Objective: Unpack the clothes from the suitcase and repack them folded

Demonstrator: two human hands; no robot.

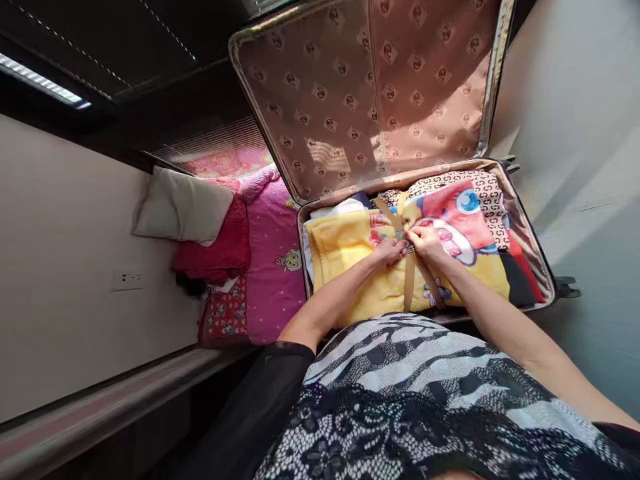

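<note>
Before me lies an open suitcase (pixel 533 227) packed with folded cloth. Tan luggage straps (pixel 409 283) cross over the load and meet at a small buckle (pixel 400 235) in the middle. My left hand (pixel 390 251) is closed at the buckle's near left side, its fingers pinched on the strap. From the right, my right hand (pixel 424 240) pinches at the same joint, thumb and forefinger together. Whether the buckle is fastened is hidden by my fingers. Beneath the straps are a folded yellow blanket (pixel 340 247) and a pink cartoon-print part (pixel 450 207) of the bedding.
The suitcase lid (pixel 340 100), lined in pink patterned fabric, stands raised behind. To the left are a purple bedsheet (pixel 273 267), a pale pillow (pixel 185 203) and red cloth (pixel 215 253). A wall (pixel 590 133) borders the right side, with suitcase wheels (pixel 567 287) near it.
</note>
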